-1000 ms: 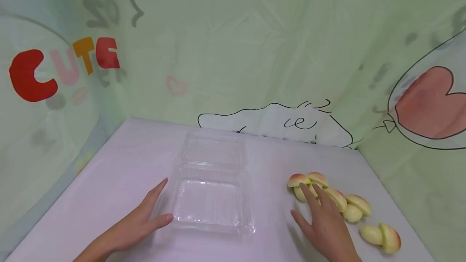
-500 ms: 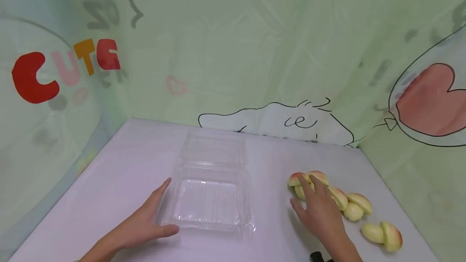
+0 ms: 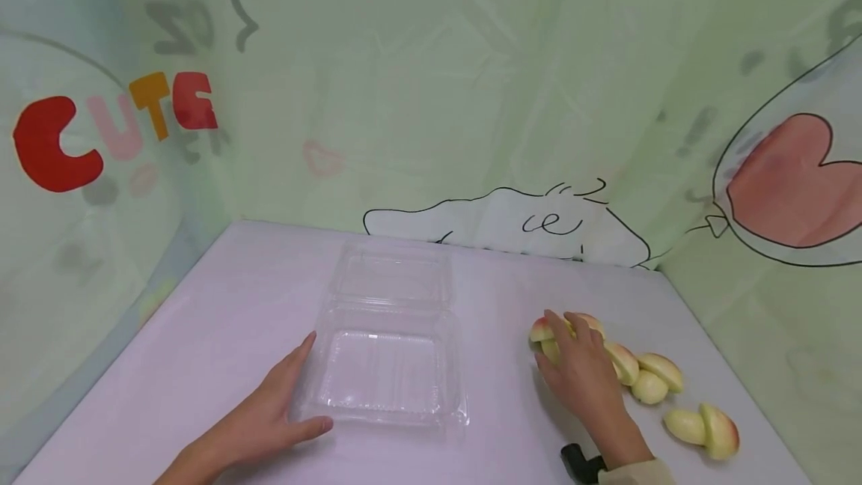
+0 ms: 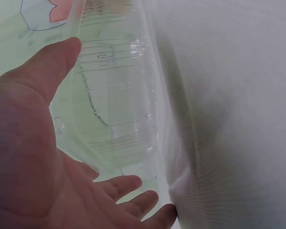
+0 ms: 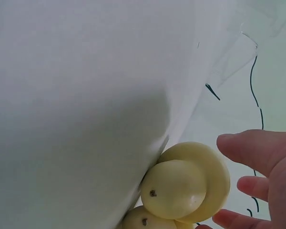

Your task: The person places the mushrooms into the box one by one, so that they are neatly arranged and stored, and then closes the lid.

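Now the apple slices (image 3: 629, 369) lie in a row near the right edge of the table (image 3: 222, 320), and the right hand (image 3: 579, 376) rests over the far ones, fingers loosely spread. Mid-table stands an open clear box (image 3: 387, 365); the left hand (image 3: 269, 418) lies flat against its left side, fingers straight.

Bare table (image 3: 501, 365) lies open between clear container (image 3: 387, 365) and apple slices (image 3: 640, 376).
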`<control>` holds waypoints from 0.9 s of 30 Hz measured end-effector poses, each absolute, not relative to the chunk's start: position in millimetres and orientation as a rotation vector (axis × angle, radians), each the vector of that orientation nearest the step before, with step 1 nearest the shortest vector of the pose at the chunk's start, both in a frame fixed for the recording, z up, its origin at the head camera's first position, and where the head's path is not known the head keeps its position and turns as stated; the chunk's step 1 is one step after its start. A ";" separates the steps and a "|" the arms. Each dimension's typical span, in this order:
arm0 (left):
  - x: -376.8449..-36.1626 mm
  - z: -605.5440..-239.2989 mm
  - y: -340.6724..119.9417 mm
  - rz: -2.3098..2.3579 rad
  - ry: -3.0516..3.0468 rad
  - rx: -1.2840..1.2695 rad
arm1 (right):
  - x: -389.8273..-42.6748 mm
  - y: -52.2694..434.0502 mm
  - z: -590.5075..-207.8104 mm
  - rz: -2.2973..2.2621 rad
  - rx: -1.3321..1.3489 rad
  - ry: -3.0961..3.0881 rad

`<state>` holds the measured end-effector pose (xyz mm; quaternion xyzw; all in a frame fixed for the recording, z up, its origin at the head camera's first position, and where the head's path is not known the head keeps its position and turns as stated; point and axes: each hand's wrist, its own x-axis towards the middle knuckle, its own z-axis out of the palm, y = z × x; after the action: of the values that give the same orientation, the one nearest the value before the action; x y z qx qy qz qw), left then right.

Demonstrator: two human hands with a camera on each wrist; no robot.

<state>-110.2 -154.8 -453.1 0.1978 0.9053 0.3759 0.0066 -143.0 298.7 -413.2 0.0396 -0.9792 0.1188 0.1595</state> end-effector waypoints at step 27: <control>-108.8 -453.4 -155.1 1.170 2.841 0.590 | -157.1 294.4 -419.4 0.314 0.007 -2.897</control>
<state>-108.8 -155.1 -453.4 0.1885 0.9080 0.3741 0.0065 -157.1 294.4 -419.4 0.0023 -0.9877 0.1069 0.1138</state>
